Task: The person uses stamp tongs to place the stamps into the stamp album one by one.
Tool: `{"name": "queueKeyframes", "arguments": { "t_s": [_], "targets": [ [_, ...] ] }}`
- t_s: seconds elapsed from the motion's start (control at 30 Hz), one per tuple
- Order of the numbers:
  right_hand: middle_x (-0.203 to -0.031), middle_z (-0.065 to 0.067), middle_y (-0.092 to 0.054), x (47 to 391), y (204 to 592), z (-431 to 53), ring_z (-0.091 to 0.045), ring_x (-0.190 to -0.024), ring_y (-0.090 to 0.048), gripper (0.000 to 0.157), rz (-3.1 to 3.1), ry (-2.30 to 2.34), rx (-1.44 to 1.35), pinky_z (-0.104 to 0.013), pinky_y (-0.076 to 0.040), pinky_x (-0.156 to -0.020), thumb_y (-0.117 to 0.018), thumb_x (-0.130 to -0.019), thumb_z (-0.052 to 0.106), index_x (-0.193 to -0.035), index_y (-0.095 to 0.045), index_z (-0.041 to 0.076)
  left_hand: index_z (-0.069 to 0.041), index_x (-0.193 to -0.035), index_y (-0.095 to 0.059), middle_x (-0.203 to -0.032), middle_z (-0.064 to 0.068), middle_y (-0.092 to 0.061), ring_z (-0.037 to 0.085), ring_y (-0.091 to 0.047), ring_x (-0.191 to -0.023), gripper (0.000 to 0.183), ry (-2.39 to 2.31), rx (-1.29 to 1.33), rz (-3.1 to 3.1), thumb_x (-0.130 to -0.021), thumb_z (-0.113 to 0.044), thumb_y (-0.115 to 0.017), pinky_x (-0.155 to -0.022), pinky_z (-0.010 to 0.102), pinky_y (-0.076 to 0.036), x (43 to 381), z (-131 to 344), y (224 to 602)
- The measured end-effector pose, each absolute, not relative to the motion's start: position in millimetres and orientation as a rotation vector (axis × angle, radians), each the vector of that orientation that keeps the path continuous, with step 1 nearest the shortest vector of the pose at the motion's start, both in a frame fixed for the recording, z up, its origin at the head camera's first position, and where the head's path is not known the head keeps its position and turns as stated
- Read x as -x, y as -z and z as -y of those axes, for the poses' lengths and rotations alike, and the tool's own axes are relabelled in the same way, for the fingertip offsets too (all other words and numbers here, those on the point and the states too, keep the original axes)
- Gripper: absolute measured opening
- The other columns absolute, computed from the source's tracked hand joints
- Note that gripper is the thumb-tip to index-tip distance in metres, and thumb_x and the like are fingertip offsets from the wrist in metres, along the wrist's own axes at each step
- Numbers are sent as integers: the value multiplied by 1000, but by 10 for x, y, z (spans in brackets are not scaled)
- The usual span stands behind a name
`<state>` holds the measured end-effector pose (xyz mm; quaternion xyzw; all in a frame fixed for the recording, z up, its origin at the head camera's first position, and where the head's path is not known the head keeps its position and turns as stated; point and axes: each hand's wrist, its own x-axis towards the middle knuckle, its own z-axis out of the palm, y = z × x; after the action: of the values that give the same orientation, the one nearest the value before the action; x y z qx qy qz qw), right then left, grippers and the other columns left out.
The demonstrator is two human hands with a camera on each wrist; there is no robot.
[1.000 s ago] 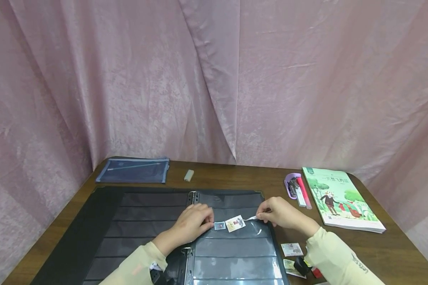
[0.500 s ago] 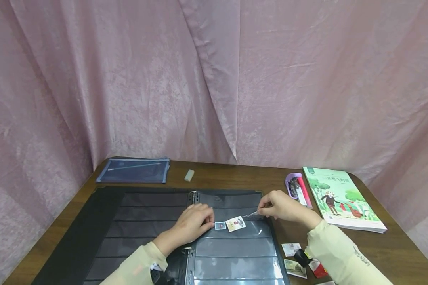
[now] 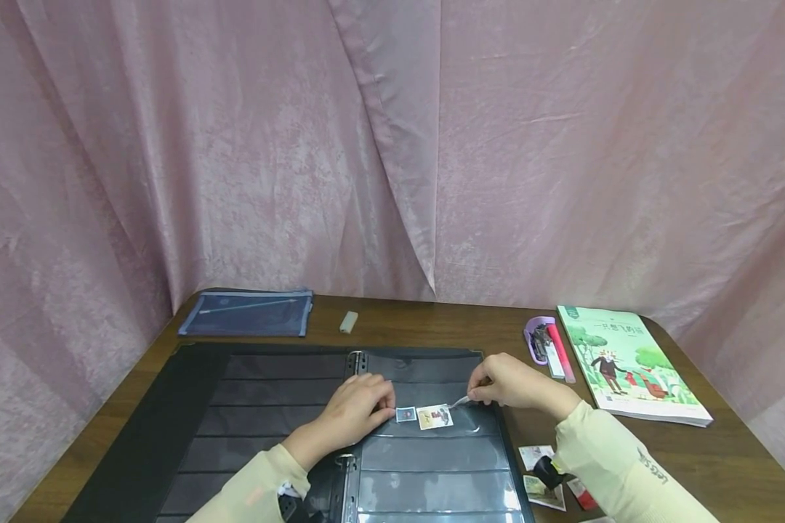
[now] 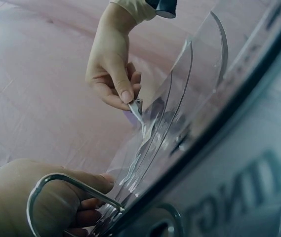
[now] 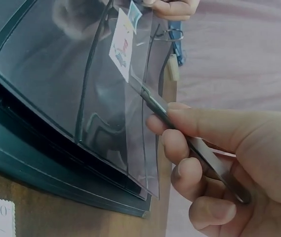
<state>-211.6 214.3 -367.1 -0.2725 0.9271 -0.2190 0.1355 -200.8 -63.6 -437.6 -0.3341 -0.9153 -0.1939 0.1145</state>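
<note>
Pinching with the right hand [image 3: 513,381]: curled firmly round metal tweezers [image 5: 209,160], with thumb and fingers pressed along the shaft; gap at the tips too fine to tell.
Tweezer tips: at the upper right corner of the large stamp [image 3: 435,418] — touching or just beside, impossible to tell, and likewise whether nipping its edge.
Large stamp: lying on the right-hand album page [image 3: 441,454], in an upper row of clear strips, just beside the small blue stamp [image 3: 405,415]; depth behind the strip, if any, unclear.
Changed within half a second: tilted then, turned nearly level now; tweezer tips brought down from above the top edge to the corner.
Meaning for the stamp row: judged straighter, better matched to the small blue stamp — but seating behind the strip not yet certain.
Left hand [image 3: 356,408]: unmoved, resting on the page near the rings, with thumb just beside the small blue stamp; pinching the clear film or merely steadying it, impossible to tell.
Right of the album: loose stamps [image 3: 545,496] on the wooden table [image 3: 706,465], apart from the page, partly hidden by the right sleeve's wrist camera.
</note>
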Motion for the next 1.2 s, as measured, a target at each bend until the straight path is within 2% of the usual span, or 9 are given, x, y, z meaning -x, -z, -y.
{"name": "queueKeyframes", "arguments": {
  "t_s": [0.3, 0.63, 0.83, 1.07, 1.2],
  "targets": [
    [-61, -1, -62, 2103, 3648, -2180, -7, -51, -54, 10, -2643, 624, 762, -21, -44, -45, -62, -82, 13, -75, -67, 9, -28, -74, -52, -71, -17, -46, 1, -41, -70, 16, 570, 983, 2694, -78, -32, -67, -70, 23, -37, 2003, 606, 4396],
    [-58, 2, -56, 2091, 3456, -2336, -4, -47, -45, 10, -2659, 709, 722, -20, -41, -45, -61, -83, 15, -81, -68, 8, -27, -73, -51, -70, -16, -46, 1, -41, -70, 18, 554, 984, 2649, -76, -32, -68, -70, 25, -38, 2019, 601, 4396],
    [-63, 3, -57, 2036, 3296, -2480, -3, -53, -43, 8, -2720, 704, 655, -20, -38, -48, -62, -82, 17, -80, -69, 15, -27, -73, -51, -70, -16, -46, 1, -41, -70, 18, 555, 974, 2666, -77, -32, -68, -70, 25, -37, 2029, 623, 4379],
    [-65, -1, -62, 1995, 3199, -2698, 0, -50, -46, 13, -2761, 683, 706, -21, -42, -48, -61, -83, 19, -84, -68, 8, -28, -73, -51, -70, -16, -45, 1, -41, -70, 18, 559, 964, 2667, -76, -33, -68, -70, 25, -37, 2028, 627, 4380],
    [-68, 0, -64, 1936, 3191, -2828, 2, -51, -44, 15, -2814, 647, 691, -20, -40, -49, -62, -83, 22, -85, -68, 9, -28, -72, -51, -70, -16, -46, 1, -41, -69, 18, 571, 967, 2657, -76, -32, -69, -69, 24, -37, 2022, 623, 4383]
  ]
}}
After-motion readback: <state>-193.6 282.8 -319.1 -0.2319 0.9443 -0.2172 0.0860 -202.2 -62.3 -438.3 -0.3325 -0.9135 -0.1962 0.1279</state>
